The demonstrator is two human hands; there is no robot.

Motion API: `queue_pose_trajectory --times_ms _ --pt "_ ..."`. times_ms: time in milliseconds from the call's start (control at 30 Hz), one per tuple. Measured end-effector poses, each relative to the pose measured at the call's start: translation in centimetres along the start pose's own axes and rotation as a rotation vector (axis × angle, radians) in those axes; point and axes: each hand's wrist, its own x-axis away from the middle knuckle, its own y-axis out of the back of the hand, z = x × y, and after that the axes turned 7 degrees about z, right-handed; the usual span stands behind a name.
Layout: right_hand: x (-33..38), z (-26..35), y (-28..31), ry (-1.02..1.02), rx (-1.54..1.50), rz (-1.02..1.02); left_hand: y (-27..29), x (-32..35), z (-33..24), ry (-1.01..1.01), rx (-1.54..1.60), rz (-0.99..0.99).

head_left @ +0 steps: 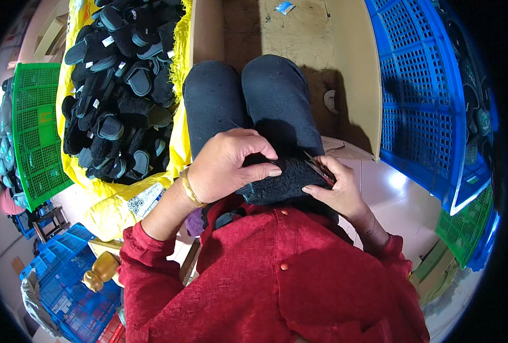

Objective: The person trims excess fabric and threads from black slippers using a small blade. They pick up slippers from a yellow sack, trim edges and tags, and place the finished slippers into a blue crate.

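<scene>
A black fluffy slipper point(285, 182) lies across my lap, just below my knees in the picture. My left hand point(222, 166) is closed at its left side, thumb and forefinger curled close together over the fluffy surface. Whether a thread is between those fingertips is too small to tell. At the slipper's right end, my right hand point(341, 191) grips a pair of small thread snips point(321, 170), their pointed blades directed up and left. The thumb of that hand also rests against the slipper's edge. Part of the slipper is hidden behind my hands.
To the left, a yellow sack point(180, 97) is heaped with black slippers point(120, 86). An open cardboard box point(354, 51) stands ahead of my knees. Blue plastic crates point(417, 86) rise on the right, and a green crate point(37, 126) at far left. A golden figurine point(101, 271) sits lower left.
</scene>
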Motion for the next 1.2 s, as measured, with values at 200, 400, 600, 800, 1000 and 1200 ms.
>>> queue_pose_trajectory --times_ms 200,400,600,800,1000,1200 --pt "-0.2 -0.2 -0.3 -0.028 -0.089 -0.009 1.6 -0.7 -1.1 0.109 -0.127 -0.390" --pt "-0.4 0.0 0.3 -0.103 -0.239 -0.047 4.3 -0.5 -3.1 -0.092 -0.532 -0.481" --pt "-1.6 2.3 2.1 0.102 -0.317 -0.229 1.5 2.0 -9.1 -0.797 0.666 0.174" --pt "-4.6 3.1 4.3 -0.074 -0.954 -0.195 -3.0 3.4 -11.8 -0.978 0.937 -0.175" --pt "-5.9 3.5 4.9 -0.310 -1.235 -0.260 0.8 3.3 -6.5 -0.674 0.785 0.074" --pt "-5.3 4.0 5.0 -0.192 -1.185 -0.162 1.6 1.4 -4.6 -0.180 -0.376 -0.687"
